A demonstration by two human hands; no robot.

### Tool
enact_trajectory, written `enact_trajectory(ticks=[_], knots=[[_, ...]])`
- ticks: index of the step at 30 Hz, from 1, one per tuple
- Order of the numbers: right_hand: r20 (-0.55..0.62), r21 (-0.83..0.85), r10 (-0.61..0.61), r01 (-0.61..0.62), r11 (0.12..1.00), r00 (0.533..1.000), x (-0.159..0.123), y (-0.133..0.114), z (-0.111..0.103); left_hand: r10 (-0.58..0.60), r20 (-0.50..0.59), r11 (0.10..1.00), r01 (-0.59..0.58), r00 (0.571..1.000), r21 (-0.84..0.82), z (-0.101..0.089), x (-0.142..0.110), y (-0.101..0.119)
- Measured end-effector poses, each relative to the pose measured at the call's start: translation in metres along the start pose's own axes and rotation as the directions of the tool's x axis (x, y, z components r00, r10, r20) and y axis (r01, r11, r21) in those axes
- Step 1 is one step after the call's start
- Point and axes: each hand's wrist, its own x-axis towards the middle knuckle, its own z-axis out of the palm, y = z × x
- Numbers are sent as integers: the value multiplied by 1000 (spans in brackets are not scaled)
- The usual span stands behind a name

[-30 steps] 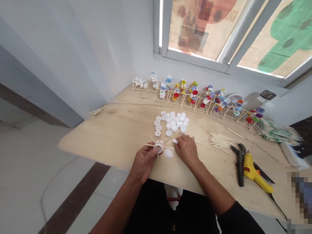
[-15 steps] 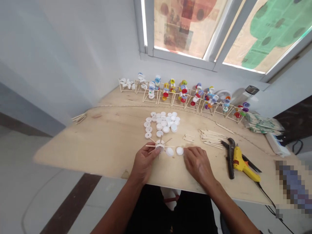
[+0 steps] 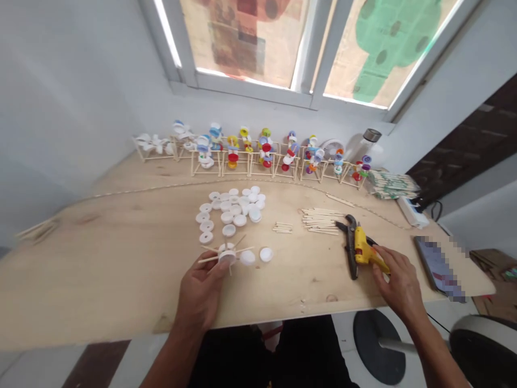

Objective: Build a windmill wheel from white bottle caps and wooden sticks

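Note:
My left hand [image 3: 202, 291] pinches a white bottle cap hub [image 3: 226, 254] with several thin wooden sticks poking out around it like spokes. Just right of the hub, two white caps [image 3: 266, 254] lie on the table. Over at the right, my right hand [image 3: 398, 277] has its fingers around the handle of a yellow hot glue gun [image 3: 363, 248]. The gun rests against a black tool [image 3: 350, 250] that looks like a cutter. Beyond my left hand lies a cluster of white caps [image 3: 239, 220].
Small stick frames with coloured cap wheels [image 3: 265, 156] line the wall. Wooden sticks [image 3: 321, 220] and shorter ones [image 3: 283, 228] lie mid-table. A phone [image 3: 436, 269], a power strip [image 3: 412, 212], packed sticks [image 3: 391, 185] and a bottle [image 3: 365, 143] stand or lie at the right.
My right hand has moved right, from beside a white cap to the glue gun's handle. The left hand still holds the stick-spoked hub. The view has turned to the right.

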Motion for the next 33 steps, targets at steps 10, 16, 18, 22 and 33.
enact_trajectory(ticks=[10, 16, 18, 22, 33], knots=[[170, -175, 3, 27, 984, 985, 2, 9, 21, 7, 42, 1000, -8, 999, 6, -3, 3, -6], [177, -134, 4, 20, 991, 984, 15, 18, 18, 59, 8, 998, -59, 998, -1, -2, -1, -7], [135, -61, 114, -107, 992, 984, 17, 14, 9, 70, 5, 997, -70, 998, 12, -1, -2, -7], [173, 336, 407, -442, 832, 897, 14, -28, -10, 111, -2, 992, -111, 994, 57, 1, -3, -7], [449, 831, -61, -392, 395, 891, 35, -193, -13, 156, -10, 969, -151, 988, 197, -1, -5, -14]])
